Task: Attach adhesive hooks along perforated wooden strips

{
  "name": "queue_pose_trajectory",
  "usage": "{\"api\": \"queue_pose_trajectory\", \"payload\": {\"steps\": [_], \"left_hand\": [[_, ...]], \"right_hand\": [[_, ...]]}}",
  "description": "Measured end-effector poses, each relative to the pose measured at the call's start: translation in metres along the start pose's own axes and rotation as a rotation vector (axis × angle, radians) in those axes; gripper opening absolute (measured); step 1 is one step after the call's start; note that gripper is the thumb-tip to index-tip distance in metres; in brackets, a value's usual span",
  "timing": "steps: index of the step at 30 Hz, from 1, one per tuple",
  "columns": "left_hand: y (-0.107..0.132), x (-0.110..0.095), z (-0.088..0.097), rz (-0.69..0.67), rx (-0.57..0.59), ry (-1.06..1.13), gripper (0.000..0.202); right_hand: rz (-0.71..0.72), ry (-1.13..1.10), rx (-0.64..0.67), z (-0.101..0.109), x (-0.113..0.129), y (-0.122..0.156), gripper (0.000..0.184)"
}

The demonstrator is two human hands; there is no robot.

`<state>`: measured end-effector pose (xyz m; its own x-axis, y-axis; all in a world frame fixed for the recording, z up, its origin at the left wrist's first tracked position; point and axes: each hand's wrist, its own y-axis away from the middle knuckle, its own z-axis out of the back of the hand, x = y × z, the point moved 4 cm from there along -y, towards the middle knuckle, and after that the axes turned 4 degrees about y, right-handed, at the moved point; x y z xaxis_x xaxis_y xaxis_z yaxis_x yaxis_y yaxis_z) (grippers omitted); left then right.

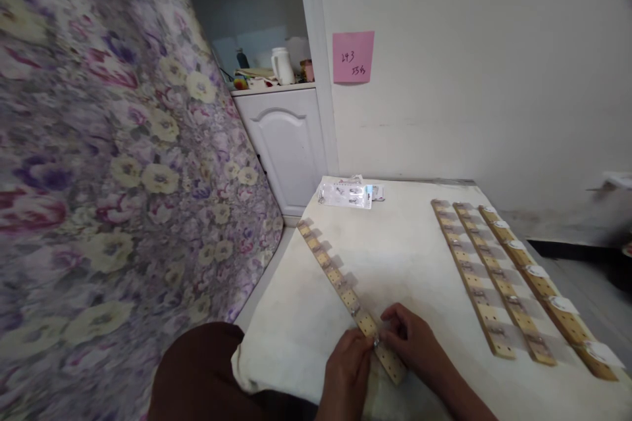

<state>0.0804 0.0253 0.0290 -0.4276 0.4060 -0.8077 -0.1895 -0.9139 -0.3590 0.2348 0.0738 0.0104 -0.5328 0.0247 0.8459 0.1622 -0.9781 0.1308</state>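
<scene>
A long narrow wooden strip with rows of holes [366, 325] lies slanted across the white-covered table. Small clear cards [336, 261] and shiny metal bits sit along its length. At its near end, my left hand [347, 365] is closed, fingertips pinching at a small shiny metal piece [376, 342] on the strip. My right hand [412, 344] comes in from the other side, its fingers curled and their tips against the strip next to that piece. Whether the right fingertips hold anything is too small to make out.
To the right lie three similar wooden strips, the left one [463, 270], the middle one [503, 279] and the right one with white round cards [548, 296]. Clear packaging [345, 196] rests at the table's far edge. A floral curtain [123, 177] hangs at left, beside a white cabinet [286, 138].
</scene>
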Motion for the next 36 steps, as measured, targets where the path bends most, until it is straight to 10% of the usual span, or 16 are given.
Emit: {"api": "queue_pose_trajectory", "payload": {"steps": [24,36], "left_hand": [[-0.005,0.006,0.004,-0.105,0.076,-0.182,0.024],[0.000,0.015,0.009,-0.080,0.029,0.010,0.024]], "right_hand": [[-0.046,-0.063,0.011,-0.004,-0.007,-0.009,0.026],[-0.013,-0.124,-0.239,0.012,-0.017,0.016,0.023]]}}
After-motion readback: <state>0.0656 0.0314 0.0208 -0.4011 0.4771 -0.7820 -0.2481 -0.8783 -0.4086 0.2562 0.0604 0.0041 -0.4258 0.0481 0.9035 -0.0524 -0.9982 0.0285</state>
